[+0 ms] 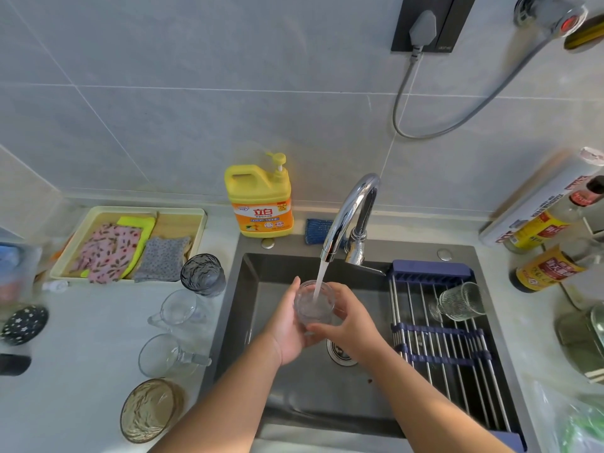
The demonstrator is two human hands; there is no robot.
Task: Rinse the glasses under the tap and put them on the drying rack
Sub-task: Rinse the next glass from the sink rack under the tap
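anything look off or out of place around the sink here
Nothing looks spilled or broken. The one oddity is the ribbed glass on the drying rack. It seems to lie on its side rather than mouth down, though the wide lens may exaggerate the tilt.

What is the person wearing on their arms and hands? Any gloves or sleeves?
Nothing that shows. The left hand and right hand have no gloves, and no rings can be seen. The left forearm and right forearm are bare down to the picture's edge: no sleeve, watch or bracelet.
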